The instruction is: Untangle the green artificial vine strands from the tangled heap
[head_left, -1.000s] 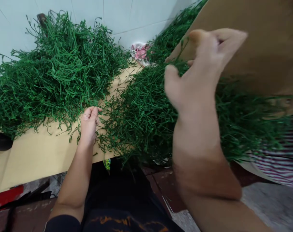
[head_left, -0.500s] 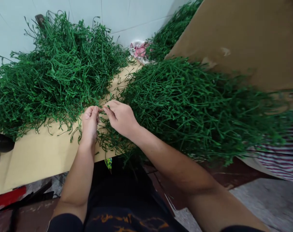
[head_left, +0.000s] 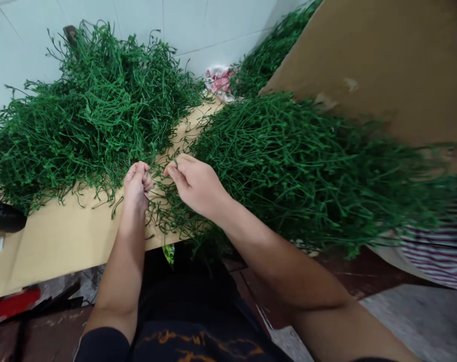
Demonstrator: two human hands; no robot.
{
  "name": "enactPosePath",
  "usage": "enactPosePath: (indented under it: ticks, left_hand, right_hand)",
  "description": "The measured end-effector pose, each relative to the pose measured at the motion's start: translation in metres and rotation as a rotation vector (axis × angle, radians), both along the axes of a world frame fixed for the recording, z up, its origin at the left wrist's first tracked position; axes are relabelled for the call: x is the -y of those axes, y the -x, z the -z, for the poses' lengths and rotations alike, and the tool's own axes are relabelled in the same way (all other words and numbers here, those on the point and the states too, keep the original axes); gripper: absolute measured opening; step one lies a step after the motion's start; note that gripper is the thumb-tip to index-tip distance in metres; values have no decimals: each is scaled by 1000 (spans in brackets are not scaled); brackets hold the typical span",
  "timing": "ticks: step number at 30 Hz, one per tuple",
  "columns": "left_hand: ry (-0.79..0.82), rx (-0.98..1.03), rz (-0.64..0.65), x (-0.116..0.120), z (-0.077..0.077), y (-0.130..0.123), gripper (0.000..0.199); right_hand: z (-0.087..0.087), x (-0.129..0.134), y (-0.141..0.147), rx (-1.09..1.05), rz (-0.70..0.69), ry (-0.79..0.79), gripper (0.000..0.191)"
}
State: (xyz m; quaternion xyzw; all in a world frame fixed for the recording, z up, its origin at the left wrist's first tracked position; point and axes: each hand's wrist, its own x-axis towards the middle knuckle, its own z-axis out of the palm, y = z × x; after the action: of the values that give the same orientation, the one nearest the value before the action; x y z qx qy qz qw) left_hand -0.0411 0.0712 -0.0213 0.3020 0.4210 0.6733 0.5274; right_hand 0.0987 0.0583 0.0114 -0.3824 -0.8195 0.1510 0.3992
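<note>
My left hand point(head_left: 138, 182) is closed in a fist over the cardboard, at the front edge of a big heap of thin green plastic-looking stems point(head_left: 111, 110). What its fingers hold, if anything, is hidden. A short gap to the right, my right hand point(head_left: 196, 183) has thumb and forefinger pinched together, with a small green bit of stem point(head_left: 176, 163) showing between them. Beside that hand lies a second pile of green stems point(head_left: 289, 166), combed mostly in one direction. Loose stems point(head_left: 168, 201) are scattered on the cardboard between and below both hands.
A cardboard sheet point(head_left: 70, 241) covers the work surface. Another cardboard panel point(head_left: 383, 65) slants up at the right. Pink and white cloth point(head_left: 220, 80) lies at the back by the tiled wall point(head_left: 138, 15). A black cylindrical object point(head_left: 4, 216) stands at the left edge; striped fabric point(head_left: 436, 251) is at right.
My hands, nearly touching before, have drawn apart: the left went slightly left, the right slightly right. Both stay closed. The whole view has shifted a little.
</note>
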Motion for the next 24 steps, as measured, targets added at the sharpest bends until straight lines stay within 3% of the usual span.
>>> enactPosePath:
  ticks: [3,8,14,16,19,22,24]
  left_hand:
    - [-21,-20,104,1,1,-3,32]
    - [-31,-54,186,1,4,-5,37]
    - [-47,-72,182,3,4,-7,33]
    - [-44,-65,178,2,4,-7,30]
    - [17,1,101,-4,4,-1,27]
    - [90,98,-87,-10,4,12,28]
    - [81,128,-124,-9,3,20,29]
  right_hand:
    - [10,-20,1,5,53,264,27]
    - [19,-31,20,-18,33,432,30]
    - [33,-46,28,-488,-124,499,17]
    - [36,-43,25,-550,-75,433,17]
    - [30,-20,21,-461,-48,112,18]
    - [12,14,18,-355,-187,-260,18]
    - [-1,26,11,-282,-269,-389,18]
